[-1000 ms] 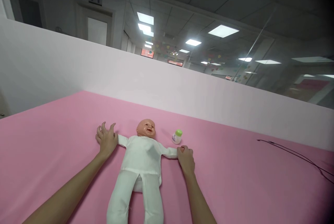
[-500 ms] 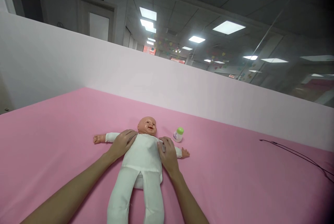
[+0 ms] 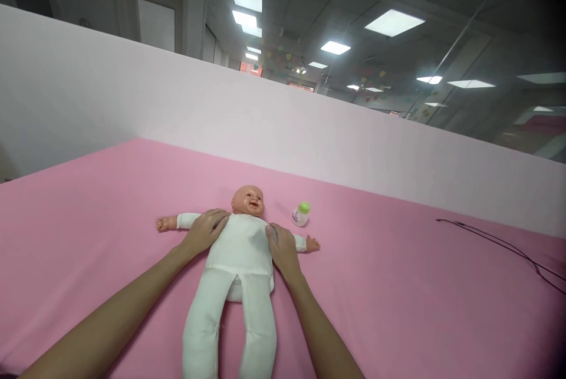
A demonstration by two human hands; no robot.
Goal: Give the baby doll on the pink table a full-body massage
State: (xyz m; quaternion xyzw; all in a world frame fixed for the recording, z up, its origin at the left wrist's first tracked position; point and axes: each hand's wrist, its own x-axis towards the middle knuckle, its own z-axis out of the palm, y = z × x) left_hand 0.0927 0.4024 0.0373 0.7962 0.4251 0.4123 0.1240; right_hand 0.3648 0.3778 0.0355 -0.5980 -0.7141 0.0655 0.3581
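A baby doll (image 3: 241,246) with a white cloth body lies on its back on a pink surface, its arms spread sideways and its head at the far end. My left hand (image 3: 204,231) rests over the doll's shoulder and upper arm on the left of the view, fingers wrapped round it. On the opposite shoulder lies my right hand (image 3: 283,246), its fingers curled over the upper arm and its thumb on the chest side. Just beyond that arm stands a small clear bottle (image 3: 300,215) with a green cap, touched by neither hand.
The pink surface (image 3: 389,284) spreads out on both sides of the doll. Thin black cables (image 3: 499,244) lie at the right. A low whitish wall (image 3: 274,125) runs along the back, with glass and ceiling lights above it.
The whole view has tilted slightly downward, so the doll and bottle appear higher. My right hand's fingers and thumb have shifted slightly on the doll's shoulder; the left stays in place.
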